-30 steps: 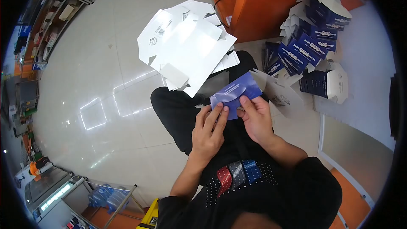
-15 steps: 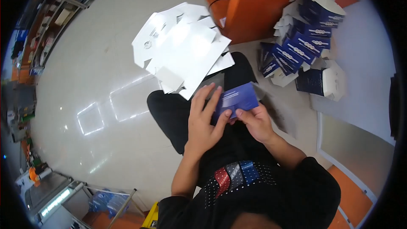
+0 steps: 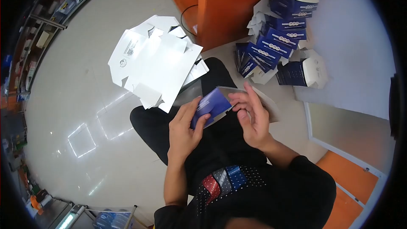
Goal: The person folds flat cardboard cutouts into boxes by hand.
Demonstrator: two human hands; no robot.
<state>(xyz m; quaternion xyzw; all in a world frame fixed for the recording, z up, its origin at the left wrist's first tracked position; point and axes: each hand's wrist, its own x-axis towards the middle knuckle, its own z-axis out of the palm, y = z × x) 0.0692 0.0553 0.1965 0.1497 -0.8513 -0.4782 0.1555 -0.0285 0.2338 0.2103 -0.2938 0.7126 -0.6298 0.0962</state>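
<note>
A blue carton (image 3: 212,105), partly folded, is held over my lap. My left hand (image 3: 184,123) grips its left side, thumb on the front face and fingers behind. At its right end, my right hand (image 3: 254,121) has its fingers apart, the fingertips close to the carton's edge; whether they touch it is unclear. A pale flap or panel (image 3: 268,104) shows behind the right hand, partly hidden by it. A pile of flat white carton blanks (image 3: 159,61) rests by my knee, ahead and to the left.
Folded blue cartons (image 3: 271,44) are heaped at the right, beside an orange cabinet (image 3: 227,8). One carton (image 3: 292,74) lies on its side with its white end flaps facing right. Shelving (image 3: 42,38) lines the far left. A white panel (image 3: 347,55) stands at the right.
My right hand has come off the carton's front face and its fingers have spread. The carton has turned and tilted in my left hand. The whole view has shifted slightly.
</note>
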